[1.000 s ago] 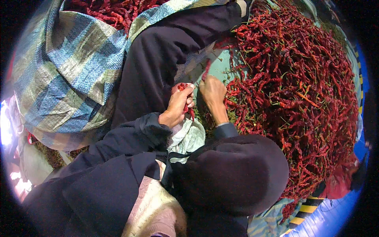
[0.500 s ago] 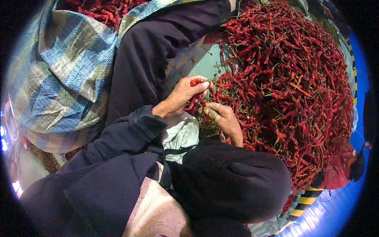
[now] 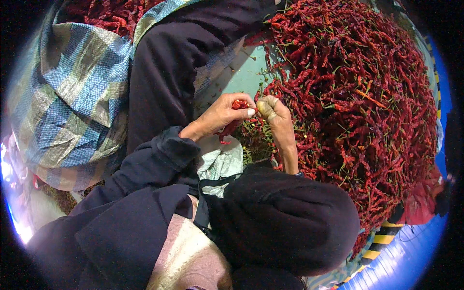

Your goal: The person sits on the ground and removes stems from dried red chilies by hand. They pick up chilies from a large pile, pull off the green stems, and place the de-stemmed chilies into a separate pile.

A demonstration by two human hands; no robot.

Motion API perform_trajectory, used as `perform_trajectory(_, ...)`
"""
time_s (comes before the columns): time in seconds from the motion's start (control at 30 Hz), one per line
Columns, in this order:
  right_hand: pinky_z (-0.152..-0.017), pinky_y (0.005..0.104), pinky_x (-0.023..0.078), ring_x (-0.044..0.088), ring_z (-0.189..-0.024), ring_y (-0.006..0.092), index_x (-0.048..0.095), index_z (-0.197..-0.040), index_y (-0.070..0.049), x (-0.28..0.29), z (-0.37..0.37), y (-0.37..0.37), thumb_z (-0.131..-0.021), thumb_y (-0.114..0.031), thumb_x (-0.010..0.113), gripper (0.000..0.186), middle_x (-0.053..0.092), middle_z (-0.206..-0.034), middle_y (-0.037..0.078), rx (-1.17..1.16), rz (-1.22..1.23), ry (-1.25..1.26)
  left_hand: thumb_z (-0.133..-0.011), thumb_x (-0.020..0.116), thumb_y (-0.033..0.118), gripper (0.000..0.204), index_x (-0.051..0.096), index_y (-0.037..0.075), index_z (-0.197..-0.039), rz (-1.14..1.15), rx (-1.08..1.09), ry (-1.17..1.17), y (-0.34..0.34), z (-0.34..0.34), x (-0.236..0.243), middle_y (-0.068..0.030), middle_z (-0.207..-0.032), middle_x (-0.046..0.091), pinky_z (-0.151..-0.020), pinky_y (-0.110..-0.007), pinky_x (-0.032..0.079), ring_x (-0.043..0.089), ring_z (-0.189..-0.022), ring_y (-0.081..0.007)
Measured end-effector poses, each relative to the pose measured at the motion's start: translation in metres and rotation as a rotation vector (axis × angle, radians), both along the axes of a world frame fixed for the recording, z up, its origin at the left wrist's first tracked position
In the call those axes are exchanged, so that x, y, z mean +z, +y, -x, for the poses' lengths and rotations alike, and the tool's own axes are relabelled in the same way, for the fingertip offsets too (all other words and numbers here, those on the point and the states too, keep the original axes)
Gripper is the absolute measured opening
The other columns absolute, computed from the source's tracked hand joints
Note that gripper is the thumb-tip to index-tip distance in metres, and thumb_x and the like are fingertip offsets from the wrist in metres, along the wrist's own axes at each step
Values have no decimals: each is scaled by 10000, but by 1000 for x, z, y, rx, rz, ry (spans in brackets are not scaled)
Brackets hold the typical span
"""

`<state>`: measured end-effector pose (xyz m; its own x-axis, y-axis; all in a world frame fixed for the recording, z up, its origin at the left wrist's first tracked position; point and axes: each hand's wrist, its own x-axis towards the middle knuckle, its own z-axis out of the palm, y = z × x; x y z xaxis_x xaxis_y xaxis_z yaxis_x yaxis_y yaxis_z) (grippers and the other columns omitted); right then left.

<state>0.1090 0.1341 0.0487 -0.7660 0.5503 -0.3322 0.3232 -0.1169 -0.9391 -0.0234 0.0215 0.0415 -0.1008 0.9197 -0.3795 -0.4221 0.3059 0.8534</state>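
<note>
My left hand [image 3: 227,113] is closed around a small bunch of wrinkled red chillies [image 3: 224,135], some hanging below the fingers. Just to its right, my right hand [image 3: 274,116], with pale, yellowish coverings on the thumb and fingers, is pinched close beside the left thumb; what lies between its fingertips is hidden. Both hands are over a pale bag [image 3: 222,157] and scattered stems [image 3: 253,140], beside a large heap of red chillies with green stems [image 3: 353,125] that fills the right side.
A checked woven sack [image 3: 82,96] with more red chillies [image 3: 96,17] stands at the left. My dark-clothed legs [image 3: 285,222] frame a pale green surface [image 3: 261,63]. A yellow-and-black striped edge [image 3: 384,238] borders a blue surface [image 3: 401,251] at the lower right.
My right hand, holding a single chilli a second ago, dropped down, then rose again beside my left thumb. My left hand has turned slightly, still gripping chillies. The view has shifted a little.
</note>
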Motion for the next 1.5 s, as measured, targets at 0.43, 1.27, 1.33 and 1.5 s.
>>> perform_trajectory(0.43,-454,196,293,365,-485,43,522,-796,-59,-4,-9,-9,-842,-126,556,88,483,-644,-19,-321,941,393,-834,590,183,173,591,37,-926,-69,-13,-39,-2,-1,12,40,-707,500,-542,-177,334,416,-619,-19)
perform_trajectory(1.27,-654,389,453,567,-750,297,588,-925,-78,-61,28,87,-762,-185,613,197,568,-860,115,-193,-1015,-383,-823,587,173,181,576,17,-913,159,426,-186,8,-4,-29,29,-665,473,-470,-177,349,415,-515,-39)
perform_trajectory(1.33,-643,396,466,574,-750,304,569,-979,-62,-64,24,93,-753,-186,621,264,569,-876,123,-62,-1111,-384,-831,575,164,175,575,12,-919,130,372,-178,17,-11,-28,23,-669,477,-476,-173,358,418,-517,-38)
perform_trajectory(1.5,-586,385,476,577,-710,322,551,-845,-39,-78,42,87,-702,-98,627,173,561,-832,129,78,-1195,-499,-831,569,146,193,572,16,-974,135,368,-228,10,-5,-35,17,-755,543,-508,-164,370,451,-604,-35)
